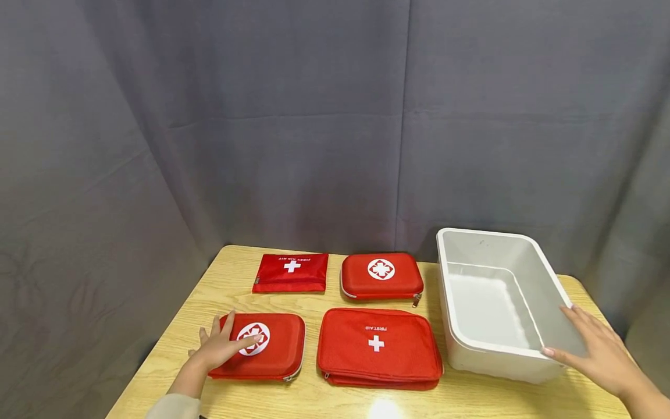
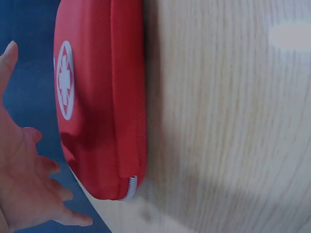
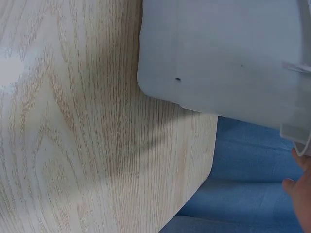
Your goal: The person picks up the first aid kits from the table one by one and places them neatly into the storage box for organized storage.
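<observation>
My left hand (image 1: 220, 344) is spread above the left part of a red hard-shell first aid case (image 1: 277, 343) with a white round emblem. In the left wrist view, a gap shows between the hand (image 2: 24, 174) and the zipped case (image 2: 97, 97). At the right, my right hand (image 1: 597, 349) is at the near right corner of a white plastic bin (image 1: 450, 308), its fingers extended along the rim. The right wrist view shows the bin's outer wall (image 3: 218, 58) and only part of the hand (image 3: 302, 189) by the lip; firm contact is unclear.
A red fabric first aid bag (image 1: 379, 364) lies between case and bin. Behind are a flat red pouch (image 1: 277, 278) and another red hard case (image 1: 366, 279) with a zip pull. All are on a wooden table (image 1: 235, 401) before a grey curtain (image 1: 293, 145).
</observation>
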